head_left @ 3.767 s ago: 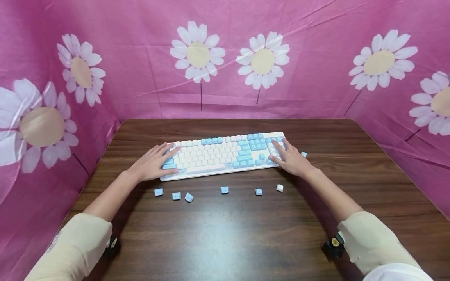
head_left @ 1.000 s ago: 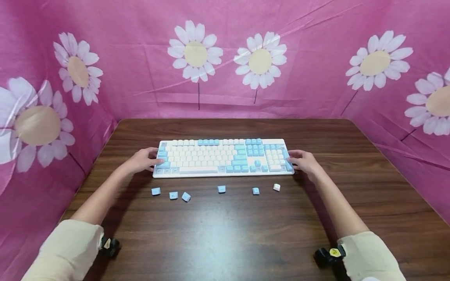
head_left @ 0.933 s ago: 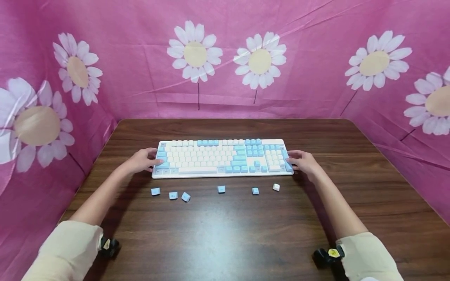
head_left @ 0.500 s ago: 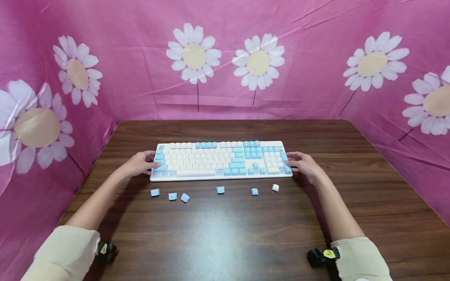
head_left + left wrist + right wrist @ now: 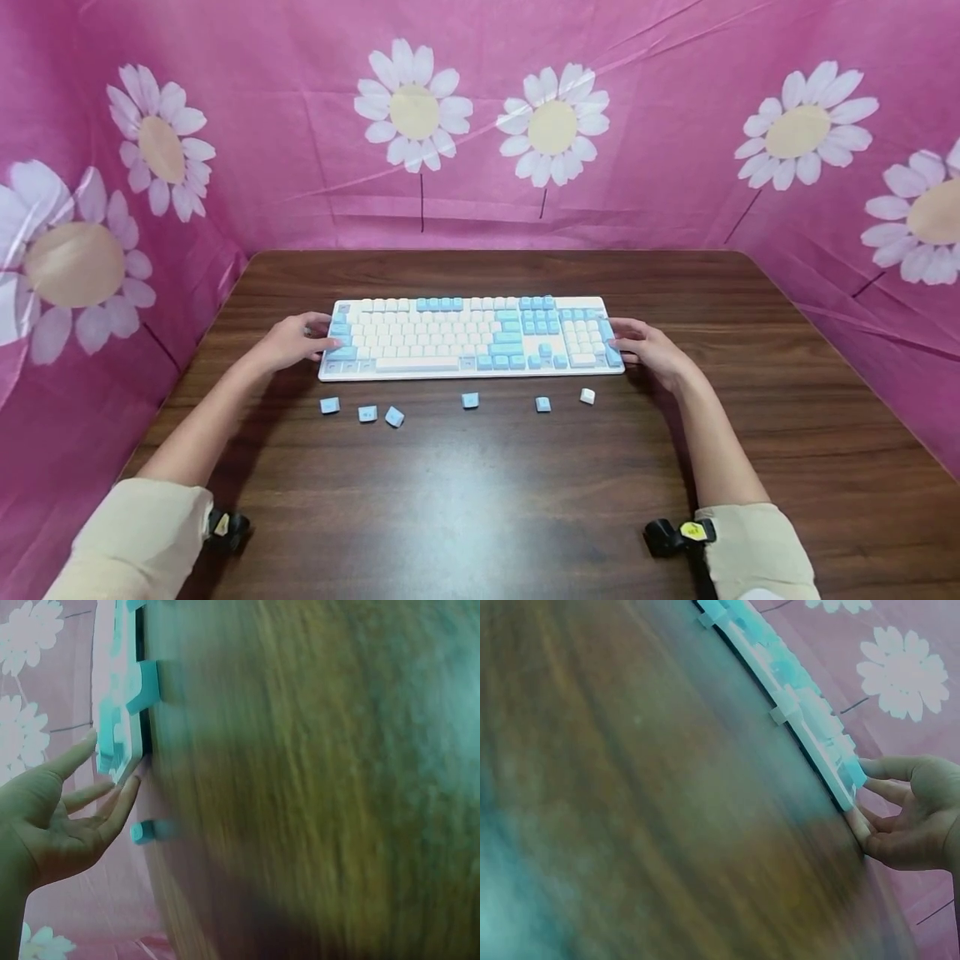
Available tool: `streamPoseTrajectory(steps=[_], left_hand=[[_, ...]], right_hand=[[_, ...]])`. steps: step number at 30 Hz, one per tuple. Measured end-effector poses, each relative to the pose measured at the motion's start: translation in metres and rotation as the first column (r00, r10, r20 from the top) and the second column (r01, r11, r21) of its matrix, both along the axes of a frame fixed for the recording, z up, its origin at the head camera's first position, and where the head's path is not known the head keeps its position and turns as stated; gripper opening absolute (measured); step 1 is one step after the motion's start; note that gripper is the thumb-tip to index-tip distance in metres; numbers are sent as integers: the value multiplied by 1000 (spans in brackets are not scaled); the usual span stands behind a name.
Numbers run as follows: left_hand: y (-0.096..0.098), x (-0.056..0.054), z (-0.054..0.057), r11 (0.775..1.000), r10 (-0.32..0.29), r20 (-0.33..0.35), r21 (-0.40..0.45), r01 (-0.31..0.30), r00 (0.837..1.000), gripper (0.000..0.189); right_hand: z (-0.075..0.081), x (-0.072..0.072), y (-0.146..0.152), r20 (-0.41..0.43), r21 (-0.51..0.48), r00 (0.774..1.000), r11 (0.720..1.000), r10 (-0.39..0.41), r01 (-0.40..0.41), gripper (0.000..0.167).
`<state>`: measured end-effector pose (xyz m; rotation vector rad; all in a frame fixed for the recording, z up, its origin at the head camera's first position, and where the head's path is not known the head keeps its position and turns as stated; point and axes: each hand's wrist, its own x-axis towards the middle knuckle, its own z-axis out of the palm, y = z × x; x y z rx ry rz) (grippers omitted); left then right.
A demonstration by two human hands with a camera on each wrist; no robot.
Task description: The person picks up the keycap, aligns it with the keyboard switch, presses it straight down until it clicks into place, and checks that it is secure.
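Note:
A white and light-blue keyboard (image 5: 423, 340) lies nearly square to the table, with several greyish bare key spots, mostly along its front row. At its left end my left hand (image 5: 288, 343) grips it, thumb over the top edge and fingers curled at the side. The left wrist view shows that hand (image 5: 64, 817) with fingertips low at the corner. My right hand (image 5: 651, 352) holds the opposite end likewise; in the right wrist view, the thumb of that hand (image 5: 919, 814) touches the end keys and the other fingers reach below the edge.
In front of the keyboard lie several loose light-blue keycaps (image 5: 470, 401) and a white keycap (image 5: 587, 397). The brown wooden table (image 5: 457, 492) extends toward me. A pink curtain (image 5: 480, 212) with daisies surrounds its back and sides.
Both hands have gone from lying spread on top of the keyboard to gripping its ends. The keyboard has turned from slanted to nearly straight. Over the last second little moves.

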<state>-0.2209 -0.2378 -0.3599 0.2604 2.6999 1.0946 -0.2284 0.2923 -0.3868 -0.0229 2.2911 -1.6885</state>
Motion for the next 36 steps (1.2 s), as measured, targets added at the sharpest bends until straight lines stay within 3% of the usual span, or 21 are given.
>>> streamPoseTrajectory(steps=[2,5,10,14,21,26,36], left_hand=[[-6,0,0,999,14,-97,-50,-19,995,52],[-15,-1,-1,995,42,-237,-81,-63,971,43],[-28,-2,-5,992,91,-341,-49,-114,936,33],[-35,-1,-9,989,107,-337,-63,-136,935,33],[-44,-2,-14,987,103,-291,-89,-135,951,35],[-47,-7,-17,989,79,-237,-107,-107,968,36],[-53,-14,-22,990,29,-207,-130,-57,978,39]], right_hand=[[-1,0,0,-1,-10,1000,1000,1,-1,55],[-2,0,0,-7,-16,1000,1000,2,-2,56],[-3,0,3,-12,-24,1000,1000,-4,4,55],[-3,0,3,-9,-26,1000,1000,-5,5,55],[-2,0,3,-4,-18,1000,1000,1,-1,55],[-2,1,4,1,-22,1000,1000,7,-7,56],[-1,3,4,16,-9,1000,1000,10,-10,59]])
